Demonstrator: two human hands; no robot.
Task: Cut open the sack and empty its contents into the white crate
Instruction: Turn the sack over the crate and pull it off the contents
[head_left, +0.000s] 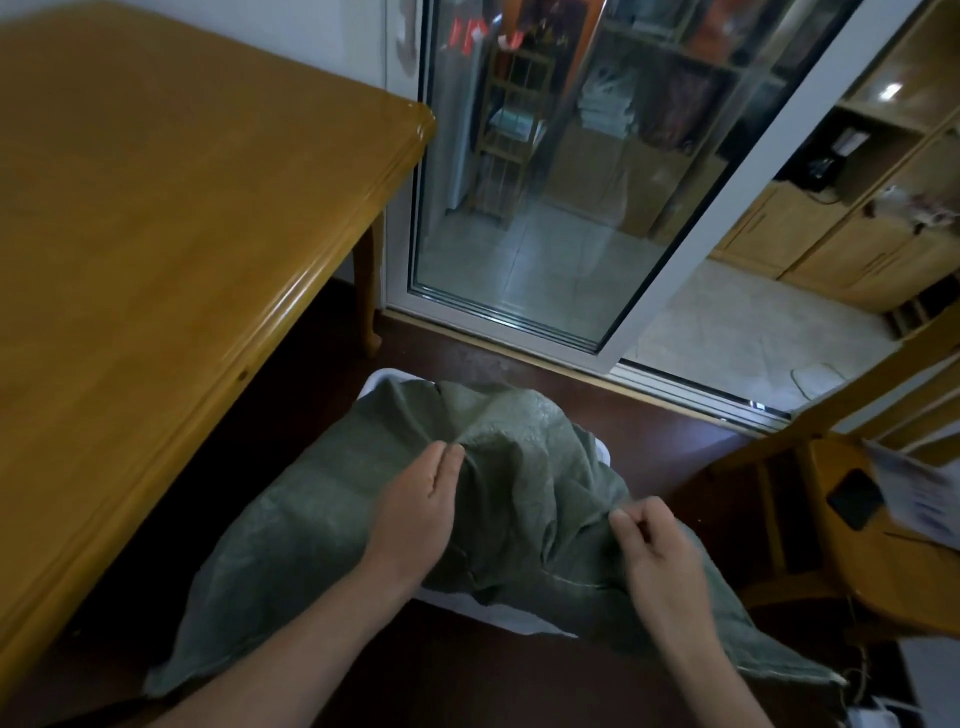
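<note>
We note a wooden table (156, 234) well left of the sack, its corner leg standing on the dark floor (649, 421).

The green woven sack (311, 519) lies draped over the white crate (382, 378) and covers nearly all of it. Only bits of the crate's rim show: at the sack's far-left edge, at its right side, and under its near fold. The sack's near corners trail off the crate toward us.

Left hand (415, 514): rests on the sack left of centre, fingers straight and together, tips at a crease. We see no grip.

Right hand (660, 556): on the sack's right side, fingers curled, pinching a ridge of the fabric between thumb and fingertips.

Whether the sack is cut open, we cannot tell.

Beyond the sack, a glass sliding door (545, 208) stands partly open. Right of the sack, a wooden chair (831, 561) carries a dark flat device (854, 499) and papers (914, 488).
</note>
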